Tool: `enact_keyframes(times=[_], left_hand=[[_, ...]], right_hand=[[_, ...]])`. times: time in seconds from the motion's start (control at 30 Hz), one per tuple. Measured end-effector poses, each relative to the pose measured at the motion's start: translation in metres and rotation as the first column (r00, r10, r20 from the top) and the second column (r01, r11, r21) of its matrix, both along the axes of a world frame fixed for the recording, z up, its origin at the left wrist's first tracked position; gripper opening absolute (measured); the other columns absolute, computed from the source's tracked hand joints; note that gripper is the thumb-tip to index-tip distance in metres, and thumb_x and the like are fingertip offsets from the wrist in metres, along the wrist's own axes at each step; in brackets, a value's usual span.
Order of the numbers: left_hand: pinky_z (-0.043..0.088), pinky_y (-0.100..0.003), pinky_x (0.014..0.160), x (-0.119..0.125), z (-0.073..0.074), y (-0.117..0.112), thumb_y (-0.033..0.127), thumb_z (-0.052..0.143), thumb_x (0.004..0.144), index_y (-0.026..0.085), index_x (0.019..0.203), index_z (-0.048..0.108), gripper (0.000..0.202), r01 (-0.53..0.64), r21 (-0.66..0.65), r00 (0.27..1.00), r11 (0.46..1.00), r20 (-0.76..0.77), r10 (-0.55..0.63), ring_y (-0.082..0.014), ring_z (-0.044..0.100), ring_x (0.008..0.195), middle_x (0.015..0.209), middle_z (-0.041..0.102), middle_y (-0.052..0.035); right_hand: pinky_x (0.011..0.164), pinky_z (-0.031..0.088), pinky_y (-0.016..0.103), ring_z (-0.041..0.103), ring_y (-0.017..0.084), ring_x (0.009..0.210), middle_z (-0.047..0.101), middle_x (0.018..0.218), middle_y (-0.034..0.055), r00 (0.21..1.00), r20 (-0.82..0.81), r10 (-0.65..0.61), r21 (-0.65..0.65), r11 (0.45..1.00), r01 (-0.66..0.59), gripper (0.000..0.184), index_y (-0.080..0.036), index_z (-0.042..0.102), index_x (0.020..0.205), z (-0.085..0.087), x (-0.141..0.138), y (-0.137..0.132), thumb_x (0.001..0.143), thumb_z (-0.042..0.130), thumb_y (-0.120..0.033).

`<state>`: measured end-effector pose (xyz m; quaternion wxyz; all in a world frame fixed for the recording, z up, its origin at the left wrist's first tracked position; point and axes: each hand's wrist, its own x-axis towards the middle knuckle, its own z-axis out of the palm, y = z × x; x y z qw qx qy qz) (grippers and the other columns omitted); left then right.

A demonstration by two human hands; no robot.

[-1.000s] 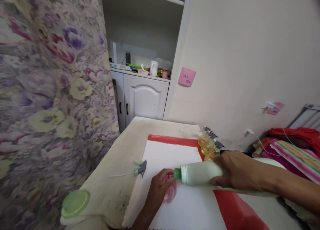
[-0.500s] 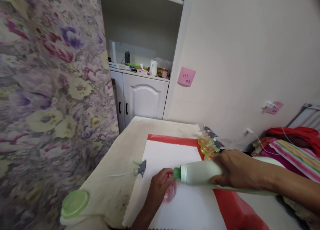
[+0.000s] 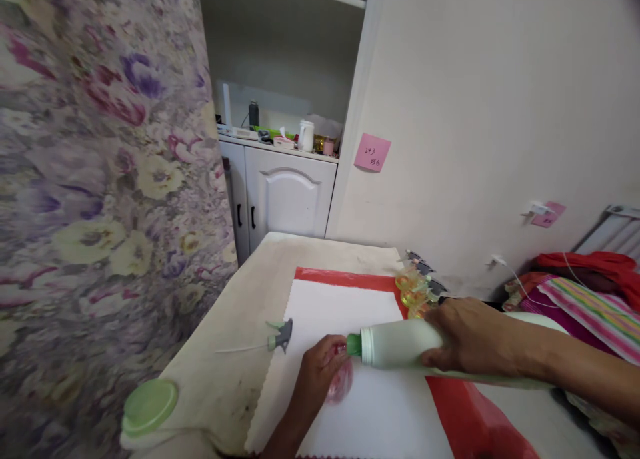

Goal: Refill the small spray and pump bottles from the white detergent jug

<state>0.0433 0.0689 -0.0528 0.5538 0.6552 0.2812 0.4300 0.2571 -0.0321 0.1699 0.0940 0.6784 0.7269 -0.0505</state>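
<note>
My left hand (image 3: pixel 320 366) is closed round the neck of a small clear pink bottle (image 3: pixel 341 383) that stands over the white sheet. My right hand (image 3: pixel 463 336) grips a large pale green bottle (image 3: pixel 397 344), tipped on its side. Its green spout (image 3: pixel 355 344) meets the mouth of the pink bottle; whether liquid flows I cannot tell. Left of my left hand lies a grey and green spray trigger head (image 3: pixel 281 336) with a thin tube. A round green cap (image 3: pixel 150 404) sits near the table's left edge.
Several yellowish spray bottles (image 3: pixel 414 289) cluster at the table's back right. White scalloped sheet (image 3: pixel 345 306) lies over a red sheet (image 3: pixel 350 280). A floral curtain (image 3: pixel 115 179) hangs left, a white cabinet (image 3: pixel 293 192) stands behind, and folded cloths (image 3: pixel 595 289) lie right.
</note>
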Motion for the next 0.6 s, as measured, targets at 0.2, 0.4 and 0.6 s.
enact_keyframes(times=[0.2, 0.4, 0.6], left_hand=[[0.047, -0.028, 0.082, 0.0, 0.001, 0.0, 0.031, 0.061, 0.082, 0.021, 0.094, 0.068, 0.017, -0.006, -0.008, 1.0, 1.0, -0.005, 0.006, -0.0212, 0.065, 0.091, 0.092, 0.073, -0.003], [0.048, -0.027, 0.082, 0.001, 0.004, -0.001, 0.032, 0.061, 0.081, 0.021, 0.093, 0.068, 0.017, -0.021, -0.021, 1.0, 1.0, -0.013, 0.021, -0.0212, 0.066, 0.09, 0.091, 0.073, -0.0024], [0.049, -0.029, 0.081, 0.002, 0.003, -0.001, 0.032, 0.059, 0.081, 0.02, 0.097, 0.067, 0.021, -0.045, -0.026, 0.999, 0.999, -0.032, 0.044, -0.0218, 0.066, 0.088, 0.092, 0.074, -0.0033]], right_hand=[[0.056, 0.035, 0.032, 0.066, 0.027, 0.068, 0.073, 0.075, 0.0093, 1.0, 0.0, -0.01, 0.016, 1.0, 0.01, 0.034, -0.019, 0.068, 0.079, -0.004, 0.002, -0.003, 0.073, 0.062, -0.052], [0.056, 0.034, 0.03, 0.064, 0.024, 0.066, 0.071, 0.076, 0.0089, 0.997, -0.063, -0.042, 0.067, 0.997, 0.047, 0.034, -0.02, 0.065, 0.078, -0.024, 0.014, -0.014, 0.075, 0.06, -0.053], [0.055, 0.031, 0.029, 0.061, 0.02, 0.064, 0.071, 0.074, 0.0058, 0.982, -0.167, -0.084, 0.074, 0.992, 0.098, 0.033, -0.02, 0.065, 0.079, -0.045, 0.022, -0.025, 0.077, 0.059, -0.052]])
